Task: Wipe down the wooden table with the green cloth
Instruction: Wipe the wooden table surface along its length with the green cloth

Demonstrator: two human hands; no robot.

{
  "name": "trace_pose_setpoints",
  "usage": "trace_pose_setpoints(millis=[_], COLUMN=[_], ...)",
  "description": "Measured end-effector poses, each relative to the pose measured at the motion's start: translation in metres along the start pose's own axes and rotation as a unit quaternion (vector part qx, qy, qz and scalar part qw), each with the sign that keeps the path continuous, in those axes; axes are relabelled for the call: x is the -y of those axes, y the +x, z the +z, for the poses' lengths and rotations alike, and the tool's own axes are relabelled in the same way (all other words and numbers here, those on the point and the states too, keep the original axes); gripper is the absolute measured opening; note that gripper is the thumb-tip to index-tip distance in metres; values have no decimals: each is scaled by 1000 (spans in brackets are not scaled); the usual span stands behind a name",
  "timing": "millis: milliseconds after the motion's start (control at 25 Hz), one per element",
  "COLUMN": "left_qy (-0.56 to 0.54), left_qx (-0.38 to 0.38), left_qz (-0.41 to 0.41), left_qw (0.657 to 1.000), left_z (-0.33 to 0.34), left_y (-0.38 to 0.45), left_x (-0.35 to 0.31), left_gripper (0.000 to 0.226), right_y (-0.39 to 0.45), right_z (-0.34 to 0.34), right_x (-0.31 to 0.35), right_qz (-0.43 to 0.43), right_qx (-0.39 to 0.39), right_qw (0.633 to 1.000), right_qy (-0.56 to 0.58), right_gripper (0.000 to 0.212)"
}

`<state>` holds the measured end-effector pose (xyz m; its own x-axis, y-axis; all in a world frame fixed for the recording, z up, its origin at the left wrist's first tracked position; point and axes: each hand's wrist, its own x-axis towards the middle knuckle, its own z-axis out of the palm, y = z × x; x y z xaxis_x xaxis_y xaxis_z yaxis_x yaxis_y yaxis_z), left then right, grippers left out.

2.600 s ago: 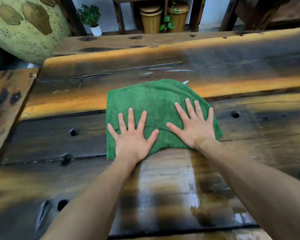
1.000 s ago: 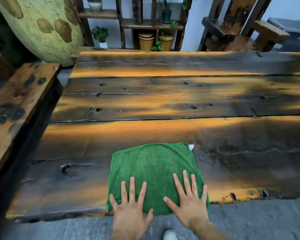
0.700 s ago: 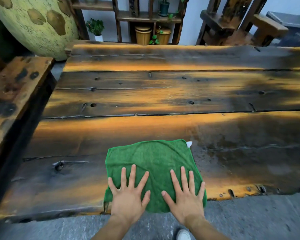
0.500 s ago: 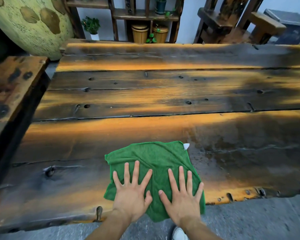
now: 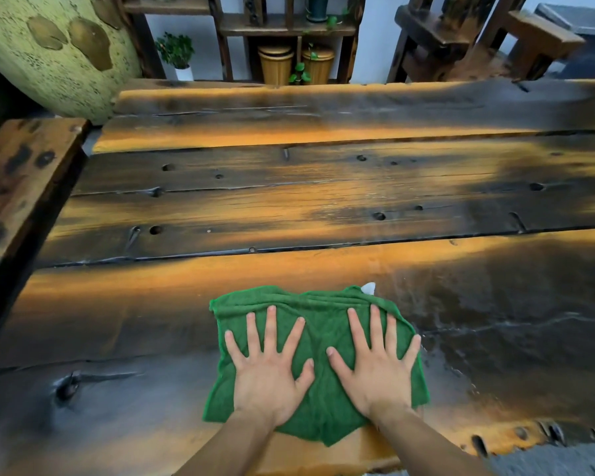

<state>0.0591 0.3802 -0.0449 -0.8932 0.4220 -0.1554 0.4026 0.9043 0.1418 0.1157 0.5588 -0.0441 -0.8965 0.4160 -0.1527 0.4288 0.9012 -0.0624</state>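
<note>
Side by side, the left hand (image 5: 270, 379) and right hand (image 5: 378, 372) pressed flat on the green cloth (image 5: 318, 359), fingers straight and spread, gripping nothing. That cloth lay rumpled on the wooden surface (image 5: 289, 207) near its near edge, its far edge bunched, a white tag (image 5: 369, 287) at its far right corner.

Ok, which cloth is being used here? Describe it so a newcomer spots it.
Start at the wooden table and follow it to its near edge. The green cloth lies there, slightly bunched, under both flat hands, the only bright green fabric, with a small white tag at its far right corner.
</note>
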Motion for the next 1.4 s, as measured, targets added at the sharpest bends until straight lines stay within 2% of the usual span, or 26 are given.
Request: trace_pose_setpoints(millis=[160, 400, 720, 960, 1400], left_qy=[14, 3, 7, 22, 30], left_qx=[-5, 1, -17, 4, -27], left_qz=[4, -30, -47, -74, -109], left_qw=[1000, 1000, 999, 997, 993], left_z=[-4, -12, -25, -48, -69], left_y=[34, 106, 223, 313, 499], left_x=[-4, -14, -24, -28, -29], left_gripper=[68, 67, 68, 70, 64], right_y=[38, 120, 239, 329, 514], right_z=[-12, -31, -44, -57, -77], right_x=[-3, -4, 2, 1, 10], right_qz=[-15, -36, -58, -62, -86], right_qx=[13, 48, 29, 47, 5], right_qw=[1000, 998, 998, 997, 996], right_qy=[3, 7, 11, 8, 13], right_gripper=[81, 82, 83, 81, 79])
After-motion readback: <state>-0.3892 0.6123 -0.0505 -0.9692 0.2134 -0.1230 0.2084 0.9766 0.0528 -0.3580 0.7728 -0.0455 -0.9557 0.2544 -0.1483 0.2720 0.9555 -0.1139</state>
